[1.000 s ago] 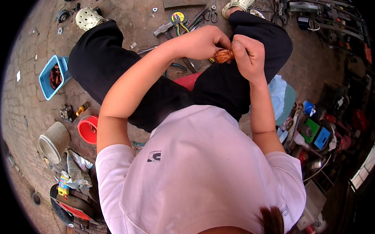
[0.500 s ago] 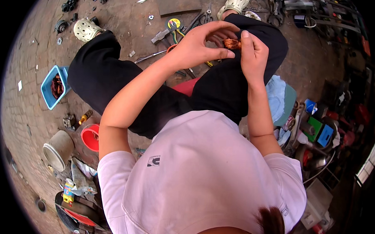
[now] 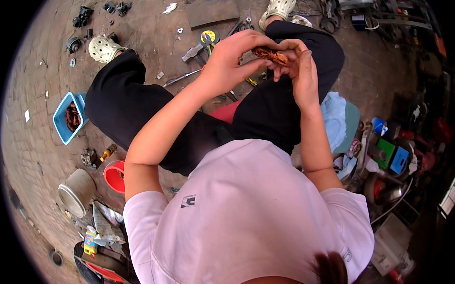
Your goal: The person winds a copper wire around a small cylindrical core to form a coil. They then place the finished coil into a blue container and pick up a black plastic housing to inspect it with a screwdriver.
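A reddish-brown bundle of copper wire [image 3: 272, 55] is held up over my right knee. My left hand [image 3: 233, 59] grips its left end, with the thumb below and the fingers curled over the top. At its other end my right hand [image 3: 302, 77] closes round it, the fingers bent behind and beneath. My fingers hide part of each end. On the floor beyond my left wrist lie a hammer [image 3: 193, 52] and a yellow round disc [image 3: 207, 37], partly behind my arm. A long metal rod-like tool [image 3: 182, 78] lies nearer my left knee.
A blue basin [image 3: 63, 120] with dark reddish pieces stands at the left. Below it are a red bucket [image 3: 114, 176], a brown bottle [image 3: 108, 152] and a grey bucket [image 3: 77, 192]. A flat slab [image 3: 212, 12] lies ahead. Green and blue boxes [image 3: 399, 160] sit among clutter at the right.
My hands have come closer together and slightly nearer my body. The copper bundle has turned, showing more of its length, and my left fingers now close on it where they were spread before.
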`<state>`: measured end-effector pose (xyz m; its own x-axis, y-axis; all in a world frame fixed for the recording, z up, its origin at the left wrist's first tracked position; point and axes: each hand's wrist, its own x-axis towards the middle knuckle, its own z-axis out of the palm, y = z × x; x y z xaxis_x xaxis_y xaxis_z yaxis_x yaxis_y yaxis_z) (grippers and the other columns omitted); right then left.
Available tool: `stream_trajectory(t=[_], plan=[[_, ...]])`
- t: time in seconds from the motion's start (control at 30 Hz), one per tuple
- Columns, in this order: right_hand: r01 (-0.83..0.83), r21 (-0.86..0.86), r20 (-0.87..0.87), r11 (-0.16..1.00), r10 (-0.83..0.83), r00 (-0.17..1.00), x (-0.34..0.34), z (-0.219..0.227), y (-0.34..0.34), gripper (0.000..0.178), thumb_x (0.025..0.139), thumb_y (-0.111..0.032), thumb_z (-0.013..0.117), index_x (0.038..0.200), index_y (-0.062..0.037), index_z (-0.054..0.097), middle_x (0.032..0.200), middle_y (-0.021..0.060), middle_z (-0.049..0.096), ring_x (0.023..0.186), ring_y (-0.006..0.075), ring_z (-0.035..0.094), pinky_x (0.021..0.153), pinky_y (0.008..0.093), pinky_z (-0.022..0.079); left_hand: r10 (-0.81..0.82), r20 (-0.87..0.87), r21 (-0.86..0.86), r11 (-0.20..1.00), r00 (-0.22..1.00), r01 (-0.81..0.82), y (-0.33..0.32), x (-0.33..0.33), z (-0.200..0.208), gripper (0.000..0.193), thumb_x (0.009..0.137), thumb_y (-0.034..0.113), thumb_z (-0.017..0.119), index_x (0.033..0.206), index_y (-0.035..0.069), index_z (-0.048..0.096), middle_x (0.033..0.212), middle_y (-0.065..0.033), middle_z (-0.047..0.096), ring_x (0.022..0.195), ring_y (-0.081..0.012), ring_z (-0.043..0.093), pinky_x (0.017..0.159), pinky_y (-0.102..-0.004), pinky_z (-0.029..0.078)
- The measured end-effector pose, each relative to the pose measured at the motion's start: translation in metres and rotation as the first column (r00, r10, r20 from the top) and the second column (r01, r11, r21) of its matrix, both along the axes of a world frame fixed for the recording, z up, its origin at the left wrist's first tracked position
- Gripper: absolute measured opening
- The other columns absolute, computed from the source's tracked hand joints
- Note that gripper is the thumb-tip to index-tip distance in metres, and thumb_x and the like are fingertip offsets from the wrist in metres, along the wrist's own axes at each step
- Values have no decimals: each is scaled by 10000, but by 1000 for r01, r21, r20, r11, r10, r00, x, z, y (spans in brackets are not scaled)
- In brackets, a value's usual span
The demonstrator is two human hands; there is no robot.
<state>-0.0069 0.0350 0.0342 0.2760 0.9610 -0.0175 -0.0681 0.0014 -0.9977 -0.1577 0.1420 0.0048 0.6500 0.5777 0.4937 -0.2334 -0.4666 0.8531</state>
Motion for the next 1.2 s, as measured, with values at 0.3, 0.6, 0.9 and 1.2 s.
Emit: stream_trajectory(t=[0.3, 0.6, 0.9, 1.2], plan=[[16, -40, -8, 999, -16, 1000, -5, 5, -2, 208, 901, -69, 607, 1067, 26, 525, 922, 81, 602, 758, 98, 574, 644, 234, 498, -18, -46, -156, 988, 999, 11, 2, 1, 5, 332, 742, 60, 730, 1059, 50, 635, 979, -70, 627, 868, -186, 629, 780, -278, 495], [25, -72, 64, 997, -20, 998, -2, 6, -7, 239, 892, -75, 623, 1085, 34, 534, 931, 75, 600, 777, 94, 578, 674, 237, 517, -193, -51, -400, 903, 980, 157, 11, -6, 1, 207, 874, 38, 609, 1076, 8, 641, 1005, -41, 617, 914, -126, 609, 798, -253, 493], [6, -91, 102, 996, 3, 995, -1, 7, -6, 227, 893, -75, 625, 1073, 38, 546, 911, 72, 613, 746, 79, 574, 663, 222, 504, -42, -213, -15, 999, 976, 39, 18, -10, 11, 116, 829, 1, 606, 937, 19, 645, 884, -90, 603, 826, -215, 606, 731, -301, 480], [-45, -196, 152, 980, 76, 986, -2, 6, -6, 200, 871, -74, 651, 1025, 29, 577, 837, 50, 630, 691, 59, 571, 606, 203, 485, 17, -57, 267, 964, 998, -1, 8, -6, 13, 194, 754, -77, 582, 915, 25, 544, 864, -109, 530, 831, -309, 528, 725, -358, 445]])
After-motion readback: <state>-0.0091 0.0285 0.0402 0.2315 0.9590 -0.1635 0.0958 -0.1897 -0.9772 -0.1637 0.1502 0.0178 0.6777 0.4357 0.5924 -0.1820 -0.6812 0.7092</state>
